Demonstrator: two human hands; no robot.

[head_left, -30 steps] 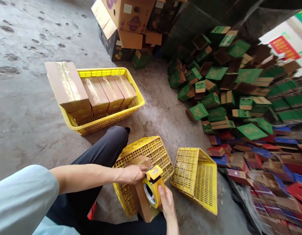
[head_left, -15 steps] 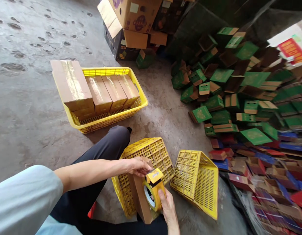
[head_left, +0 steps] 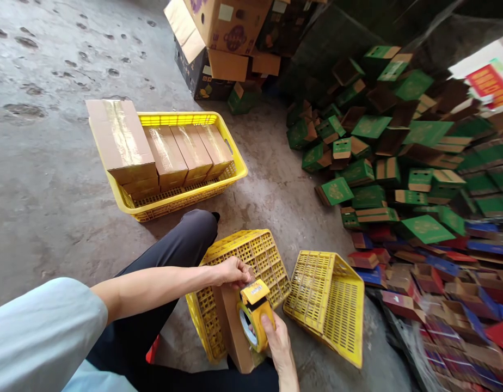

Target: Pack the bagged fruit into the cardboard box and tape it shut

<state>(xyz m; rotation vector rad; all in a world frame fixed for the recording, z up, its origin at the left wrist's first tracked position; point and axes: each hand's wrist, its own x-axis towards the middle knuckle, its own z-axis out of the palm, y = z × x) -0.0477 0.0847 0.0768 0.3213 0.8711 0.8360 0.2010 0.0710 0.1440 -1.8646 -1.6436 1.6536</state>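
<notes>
My right hand (head_left: 281, 343) is wrapped round a yellow tape dispenser (head_left: 260, 321) that carries a roll of tape. The dispenser rests against a brown cardboard box (head_left: 232, 332), which stands tilted by my lap. Just beyond the dispenser's front, my left hand (head_left: 232, 271) is closed in a pinch at the box's upper end. Its fingertips seem to grip the loose end of the tape, seen only as a small greyish strip. Behind the box is an upturned yellow plastic crate (head_left: 255, 250); my fingers partly cover the box's top edge.
A yellow crate (head_left: 182, 204) ahead holds several taped cardboard boxes (head_left: 165, 152). Another yellow crate (head_left: 329, 305) lies tipped at the right. Larger cartons (head_left: 222, 65) stand at the back. Green boxes (head_left: 369, 196) and red and blue boxes (head_left: 443, 283) are heaped on the right.
My left hand has risen slightly, its fingers now more tightly curled at the box's upper end. The dispenser and my right hand have barely moved.
</notes>
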